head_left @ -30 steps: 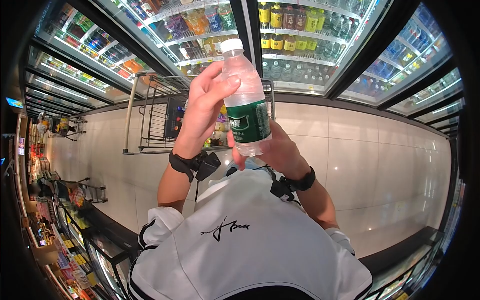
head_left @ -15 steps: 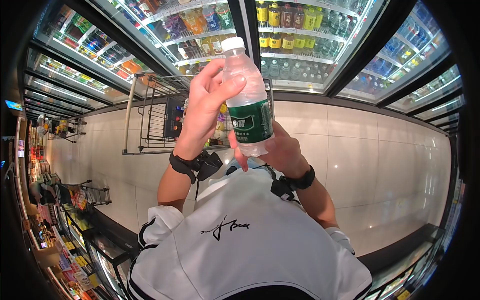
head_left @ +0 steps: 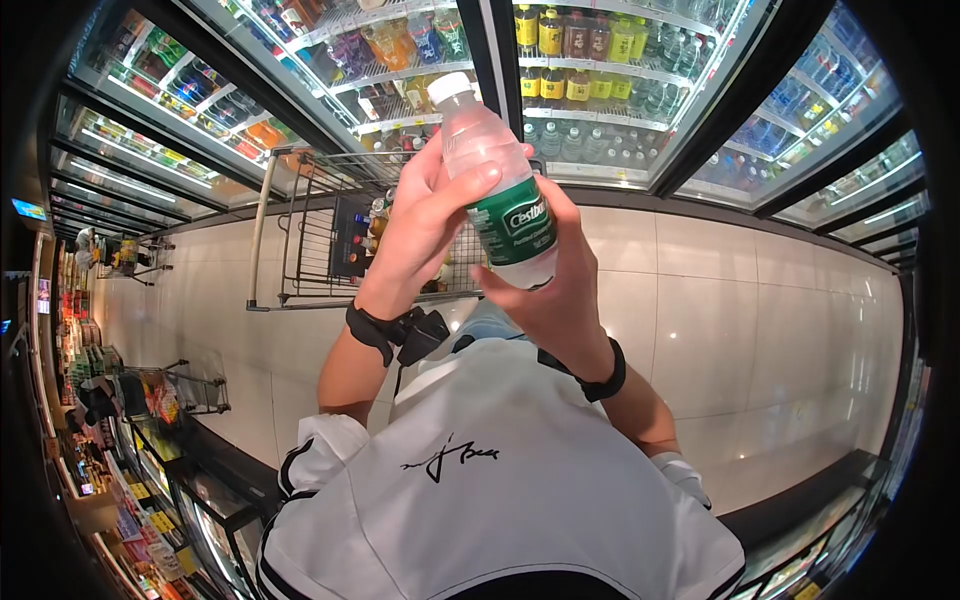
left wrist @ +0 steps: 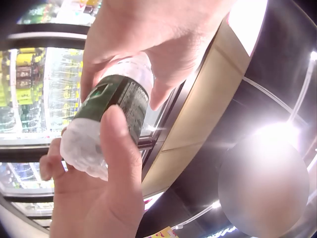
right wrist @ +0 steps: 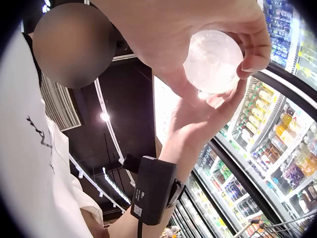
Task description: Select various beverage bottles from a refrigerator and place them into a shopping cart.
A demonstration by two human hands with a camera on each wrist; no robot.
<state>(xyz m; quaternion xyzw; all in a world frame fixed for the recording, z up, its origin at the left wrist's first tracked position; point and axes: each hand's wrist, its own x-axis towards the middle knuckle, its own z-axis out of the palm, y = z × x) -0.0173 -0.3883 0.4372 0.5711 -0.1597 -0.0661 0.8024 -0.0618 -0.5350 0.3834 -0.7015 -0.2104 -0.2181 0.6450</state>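
Observation:
A clear plastic water bottle point(head_left: 515, 222) with a white cap and a green label stands before my chest in the head view, its cap leaning to the left. My left hand point(head_left: 415, 230) grips it around the middle, thumb across the front just above the label. Lower down, my right hand point(head_left: 562, 300) holds it, with fingers along the right side and thumb beneath the label. The left wrist view shows the right thumb point(left wrist: 119, 134) lying on the label. In the right wrist view the round bottle base point(right wrist: 213, 62) faces the camera, encircled by right-hand fingers.
A wire shopping cart point(head_left: 262, 225) with several items in it stands behind the hands. Glass-door coolers with bottled drinks point(head_left: 590, 85) line the far side. Pale tiled floor point(head_left: 720, 310) stretches right. More carts point(head_left: 190, 385) and a person are at far left.
The bottle has turned about its length, so a different side of the label faces me, and it leans further left. My right hand has shifted up along its right side.

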